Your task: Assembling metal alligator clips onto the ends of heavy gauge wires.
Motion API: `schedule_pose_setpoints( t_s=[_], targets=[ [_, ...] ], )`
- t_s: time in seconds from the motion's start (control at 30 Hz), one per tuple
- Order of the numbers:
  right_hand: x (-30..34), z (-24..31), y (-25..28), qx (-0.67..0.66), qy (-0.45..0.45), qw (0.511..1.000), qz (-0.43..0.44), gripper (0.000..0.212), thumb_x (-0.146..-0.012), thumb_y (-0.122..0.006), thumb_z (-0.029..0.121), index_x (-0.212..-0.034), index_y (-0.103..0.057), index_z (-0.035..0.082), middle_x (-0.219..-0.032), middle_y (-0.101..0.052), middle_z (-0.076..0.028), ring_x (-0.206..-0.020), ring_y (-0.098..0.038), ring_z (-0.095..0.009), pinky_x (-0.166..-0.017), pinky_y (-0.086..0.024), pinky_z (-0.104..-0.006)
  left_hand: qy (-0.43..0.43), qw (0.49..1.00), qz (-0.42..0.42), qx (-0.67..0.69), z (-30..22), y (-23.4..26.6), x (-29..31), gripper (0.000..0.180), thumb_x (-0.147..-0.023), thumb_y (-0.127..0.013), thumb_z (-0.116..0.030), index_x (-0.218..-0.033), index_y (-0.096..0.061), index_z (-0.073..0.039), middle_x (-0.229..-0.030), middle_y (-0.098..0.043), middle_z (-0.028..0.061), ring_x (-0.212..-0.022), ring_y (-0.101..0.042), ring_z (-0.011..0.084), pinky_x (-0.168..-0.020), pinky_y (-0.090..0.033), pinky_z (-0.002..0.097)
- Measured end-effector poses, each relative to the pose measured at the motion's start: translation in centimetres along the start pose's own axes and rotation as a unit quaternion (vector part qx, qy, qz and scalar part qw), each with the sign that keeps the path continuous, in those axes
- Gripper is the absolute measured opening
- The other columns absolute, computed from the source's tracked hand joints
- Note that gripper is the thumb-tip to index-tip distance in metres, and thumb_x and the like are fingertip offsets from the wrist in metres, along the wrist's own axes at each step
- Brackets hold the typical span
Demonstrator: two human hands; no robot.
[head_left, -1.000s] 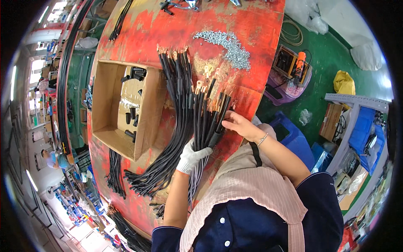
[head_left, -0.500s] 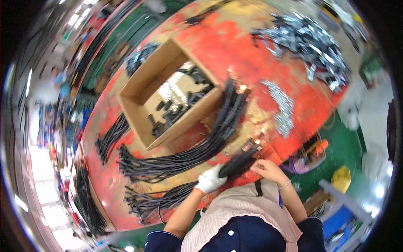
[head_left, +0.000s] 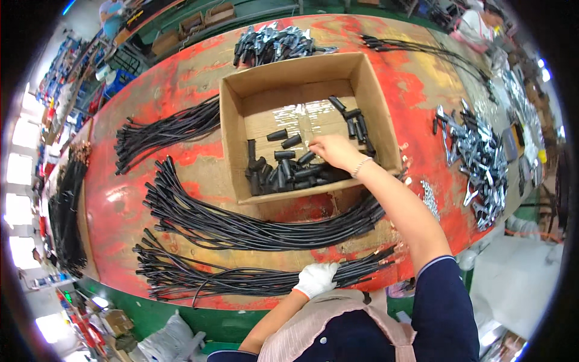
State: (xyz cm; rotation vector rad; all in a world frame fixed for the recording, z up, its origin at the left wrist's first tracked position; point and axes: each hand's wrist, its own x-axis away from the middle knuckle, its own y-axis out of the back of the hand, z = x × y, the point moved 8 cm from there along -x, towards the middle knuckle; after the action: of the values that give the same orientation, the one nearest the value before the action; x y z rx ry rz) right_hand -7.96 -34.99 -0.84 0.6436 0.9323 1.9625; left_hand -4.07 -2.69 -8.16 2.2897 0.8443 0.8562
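My left hand (head_left: 317, 279), in a white glove, is closed round the nearest bundle of black cables (head_left: 235, 280) by the table's front edge. Bare copper tips show at that bundle's right end. My bare right hand (head_left: 335, 151) reaches into an open cardboard box (head_left: 313, 71). Its fingers are pinched together just above the black sleeves (head_left: 283, 172) heaped along the box's near side. Whether a sleeve is between the fingertips is not plain. Between the box and the held bundle lies a second, thicker cable bundle (head_left: 241, 232), partly covered by my right forearm.
Metal clamps lie in a pile (head_left: 482, 160) at the right, with another clamp pile (head_left: 271, 45) behind the box. Small silvery parts (head_left: 429, 199) sit beside my right forearm. More cables (head_left: 169, 130) rest left of the box. A person (head_left: 476, 27) is at the far right.
My right hand has left the copper ends of the cables and moved up into the box. My left hand stays on the cable bundle. The view has turned.
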Motion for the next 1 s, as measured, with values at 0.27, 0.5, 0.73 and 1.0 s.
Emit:
schedule_pose_setpoints(
  t_s=[0.27, 0.5, 0.73, 1.0],
  targets=[
    [-6.5, -5.3, -8.0, 0.004, -0.130, 0.989, 0.071, 0.034, -0.079, -0.077, 0.026, -0.099, -0.064, 0.001, -0.079, -0.067, -0.012, -0.075, -0.065, -0.021, -0.070, -0.052, -0.0330, 0.010, 0.994, 0.069, 0.079, 2.5, -0.3, 0.0, 0.037, -0.079, -0.061, -0.026, -0.111, -0.058, -0.009, -0.094, -0.068, 0.0130, -0.086, -0.067, 0.0315, -0.072, -0.054, 0.0444],
    [-8.0, 5.1, -7.8, 0.101, 0.123, 0.986, 0.055, 0.030, -0.082, -0.071, 0.019, -0.109, -0.065, 0.007, -0.100, -0.064, -0.016, -0.088, -0.065, -0.035, -0.079, -0.052, -0.0404, -0.030, 0.993, -0.031, 0.109, 3.2, -0.8, 0.0, 0.020, -0.078, -0.058, -0.018, -0.095, -0.060, -0.007, -0.083, -0.068, 0.0123, -0.074, -0.068, 0.0292, -0.063, -0.054, 0.0445],
    [-9.6, 5.4, -10.0, 0.098, 0.178, 0.977, 0.071, 0.033, -0.085, -0.068, 0.016, -0.115, -0.059, 0.006, -0.099, -0.064, -0.017, -0.086, -0.065, -0.031, -0.077, -0.052, -0.0403, -0.022, 0.993, 0.000, 0.117, 3.4, 0.5, 0.3, 0.019, -0.078, -0.057, -0.017, -0.094, -0.060, -0.007, -0.085, -0.068, 0.0134, -0.077, -0.068, 0.0286, -0.066, -0.054, 0.0435],
    [-5.7, 1.3, -6.4, -0.437, -0.165, 0.883, -0.043, 0.020, -0.093, -0.060, 0.013, -0.108, -0.057, 0.000, -0.085, -0.062, -0.007, -0.082, -0.063, -0.016, -0.077, -0.053, -0.0267, -0.030, 0.992, 0.000, 0.121, 3.7, -0.7, 0.1, 0.029, -0.076, -0.059, -0.023, -0.101, -0.060, -0.007, -0.087, -0.067, 0.0141, -0.076, -0.067, 0.0295, -0.065, -0.054, 0.0446]
  ],
)
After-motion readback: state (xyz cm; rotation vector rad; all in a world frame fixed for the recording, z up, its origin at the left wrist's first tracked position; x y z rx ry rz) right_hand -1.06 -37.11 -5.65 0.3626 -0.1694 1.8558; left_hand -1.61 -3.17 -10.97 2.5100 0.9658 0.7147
